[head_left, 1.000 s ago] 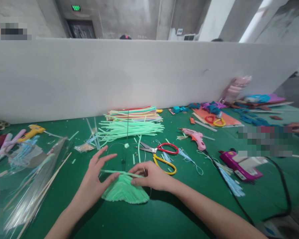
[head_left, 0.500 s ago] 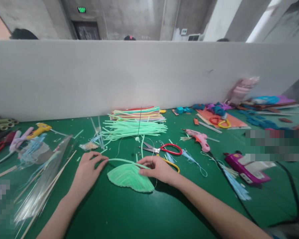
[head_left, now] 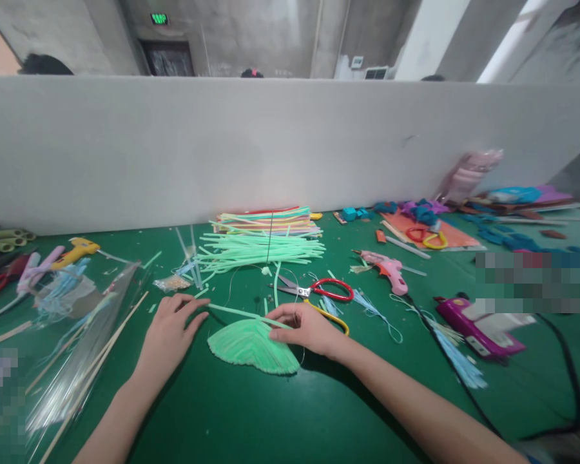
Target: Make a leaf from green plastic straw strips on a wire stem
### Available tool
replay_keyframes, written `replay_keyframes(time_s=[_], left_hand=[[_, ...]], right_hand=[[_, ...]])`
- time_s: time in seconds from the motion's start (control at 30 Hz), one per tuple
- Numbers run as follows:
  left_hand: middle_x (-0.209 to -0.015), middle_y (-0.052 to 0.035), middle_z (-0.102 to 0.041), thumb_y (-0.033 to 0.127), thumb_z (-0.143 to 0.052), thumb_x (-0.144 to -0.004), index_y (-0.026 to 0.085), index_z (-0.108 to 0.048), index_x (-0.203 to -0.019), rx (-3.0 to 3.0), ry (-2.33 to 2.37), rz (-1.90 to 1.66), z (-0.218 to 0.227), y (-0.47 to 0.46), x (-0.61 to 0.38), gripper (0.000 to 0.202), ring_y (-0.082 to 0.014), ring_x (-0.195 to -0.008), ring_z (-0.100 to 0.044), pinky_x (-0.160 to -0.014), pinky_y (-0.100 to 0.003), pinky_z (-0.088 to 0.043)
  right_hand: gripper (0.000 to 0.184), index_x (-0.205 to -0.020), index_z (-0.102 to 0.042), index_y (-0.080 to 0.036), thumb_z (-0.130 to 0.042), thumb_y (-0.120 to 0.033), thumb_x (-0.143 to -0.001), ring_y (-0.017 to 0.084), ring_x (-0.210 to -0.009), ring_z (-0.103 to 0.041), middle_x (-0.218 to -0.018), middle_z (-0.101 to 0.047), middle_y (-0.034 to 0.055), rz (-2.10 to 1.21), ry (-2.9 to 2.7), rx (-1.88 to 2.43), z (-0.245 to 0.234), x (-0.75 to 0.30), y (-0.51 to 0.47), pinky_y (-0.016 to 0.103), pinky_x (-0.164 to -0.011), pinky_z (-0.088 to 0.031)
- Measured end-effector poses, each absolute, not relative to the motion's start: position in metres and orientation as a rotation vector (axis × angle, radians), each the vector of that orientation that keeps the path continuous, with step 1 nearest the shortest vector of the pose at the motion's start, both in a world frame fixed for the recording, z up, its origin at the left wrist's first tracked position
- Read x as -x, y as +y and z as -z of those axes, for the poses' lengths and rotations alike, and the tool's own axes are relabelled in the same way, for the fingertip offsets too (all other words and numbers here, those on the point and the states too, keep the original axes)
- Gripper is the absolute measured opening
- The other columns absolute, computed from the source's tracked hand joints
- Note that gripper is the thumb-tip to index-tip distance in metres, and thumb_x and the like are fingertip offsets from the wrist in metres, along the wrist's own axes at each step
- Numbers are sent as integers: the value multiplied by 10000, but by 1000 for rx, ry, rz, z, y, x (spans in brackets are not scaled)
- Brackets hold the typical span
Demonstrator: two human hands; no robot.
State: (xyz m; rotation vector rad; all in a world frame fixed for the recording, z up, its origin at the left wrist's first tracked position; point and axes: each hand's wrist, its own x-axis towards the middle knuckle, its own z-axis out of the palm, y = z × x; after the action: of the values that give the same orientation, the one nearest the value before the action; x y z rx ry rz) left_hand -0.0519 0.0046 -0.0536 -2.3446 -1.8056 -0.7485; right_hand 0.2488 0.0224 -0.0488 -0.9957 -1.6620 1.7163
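My right hand pinches a light green fan-shaped piece at its upper right, together with a green pipe cleaner lying along the top edge. The strip points left toward my left hand, whose thumb and forefinger are apart around its free end. A thin wire curves around the piece and past my right fingers. Just beyond lie red-handled scissors, blades open, with a yellow handle half hidden behind my right hand. A bundle of green pipe cleaners lies farther back.
A grey partition closes off the table's back. On the right are a pink glue gun, a magenta device with a black cable, and blue tassels. Leftward lie a yellow glue gun, clear plastic and thin sticks.
My left thumb and forefinger have parted from the pipe cleaner's end. The strip, bowed before, is now straighter. My right hand stays in place.
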Motion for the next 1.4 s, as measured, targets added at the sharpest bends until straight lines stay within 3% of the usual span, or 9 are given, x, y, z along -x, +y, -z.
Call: replay_keyframes(time_s=[0.1,0.27,0.47,0.73,0.97,1.1,1.3,1.4], left_hand=[[-948,-55,-614,392,-502,-887,261,-691,-852,2359,-1806,728,51,4,51,232,-261,-928,-536,-855,-406,-446],[-1014,-70,-611,360,-473,-904,254,-644,-1130,2328,-1815,751,49,0,50,302,-271,-960,-528,-870,-420,-440],[-876,-54,-639,371,-508,-882,243,-689,-860,2362,-1818,741,47,0,48,222,-260,-877,-538,-830,-407,-438],[-826,-15,-685,488,-544,-844,253,-682,-870,2540,-2297,1083,28,-14,27,274,-199,-729,-601,-662,-304,-460],[-871,-47,-670,448,-575,-823,261,-732,-869,2558,-2142,1046,34,-11,25,249,-209,-777,-597,-635,-312,-465],[-837,-27,-636,457,-583,-825,265,-706,-963,2507,-2137,1112,31,-11,28,266,-186,-726,-577,-650,-303,-459],[-1093,-56,-684,531,-495,-862,249,-671,-1060,2414,-2379,1394,29,-8,31,387,-243,-983,-617,-798,-320,-475],[-1030,-53,-719,557,-495,-852,233,-674,-1063,2480,-2512,1369,31,-7,32,426,-253,-954,-638,-776,-313,-482]], right_hand=[[396,-1002,-686,-173,-785,-380,-680,146,-718,-634,-819,-707,22,-1729,-1656,991,48,-249,22,261,-687,-476],[386,-991,-692,-169,-787,-375,-678,140,-702,-627,-801,-706,18,-1739,-1656,987,47,-249,22,257,-683,-471],[386,-989,-687,-174,-787,-381,-679,136,-699,-625,-798,-703,11,-1740,-1664,980,47,-249,22,256,-684,-468],[402,-980,-685,-167,-795,-397,-668,120,-667,-609,-768,-693,4,-1756,-1630,978,50,-249,23,246,-657,-462],[409,-949,-691,-163,-818,-389,-633,117,-655,-599,-752,-681,-2,-1768,-1591,982,48,-247,23,259,-675,-474],[418,-965,-689,-161,-816,-386,-637,105,-632,-582,-736,-668,-8,-1781,-1583,975,49,-247,22,242,-643,-463],[434,-976,-687,-172,-816,-404,-633,113,-644,-595,-724,-661,-15,-1809,-1522,959,47,-249,22,249,-654,-475],[455,-1006,-683,-175,-815,-407,-638,129,-697,-618,-766,-675,1,-1803,-1487,959,45,-251,22,265,-691,-494]])
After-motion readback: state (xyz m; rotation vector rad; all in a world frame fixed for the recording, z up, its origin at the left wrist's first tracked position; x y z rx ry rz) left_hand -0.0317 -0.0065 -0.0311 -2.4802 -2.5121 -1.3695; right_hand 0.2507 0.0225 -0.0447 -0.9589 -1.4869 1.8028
